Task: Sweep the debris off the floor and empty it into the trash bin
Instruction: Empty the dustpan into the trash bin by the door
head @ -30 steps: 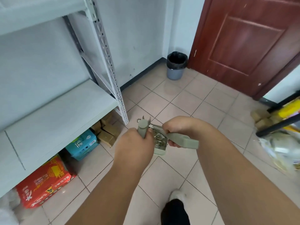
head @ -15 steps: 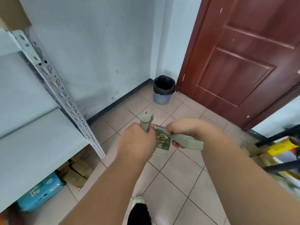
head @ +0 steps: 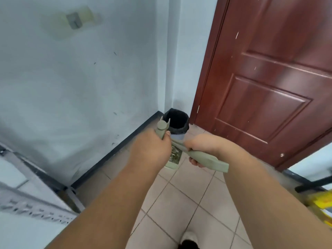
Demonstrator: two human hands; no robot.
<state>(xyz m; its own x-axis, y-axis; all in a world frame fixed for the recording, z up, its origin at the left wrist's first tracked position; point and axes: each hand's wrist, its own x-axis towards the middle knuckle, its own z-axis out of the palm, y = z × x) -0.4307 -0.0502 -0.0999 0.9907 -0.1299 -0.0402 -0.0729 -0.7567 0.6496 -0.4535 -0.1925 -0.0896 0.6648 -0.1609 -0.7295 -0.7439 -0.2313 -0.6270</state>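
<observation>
We carry the loaded dustpan [head: 173, 155] level so the debris [head: 175, 151] stays put: left hand [head: 150, 150] clamped on its handle [head: 161, 129], right hand [head: 201, 150] clamped on the brush [head: 206, 159], trash bin [head: 177, 124] just beyond.

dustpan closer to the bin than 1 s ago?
Yes. The dustpan now sits just short of the trash bin in the corner by the door; earlier several tiles away.

red door [head: 269, 97], white wall [head: 80, 78], metal shelf [head: 27, 209]
</observation>
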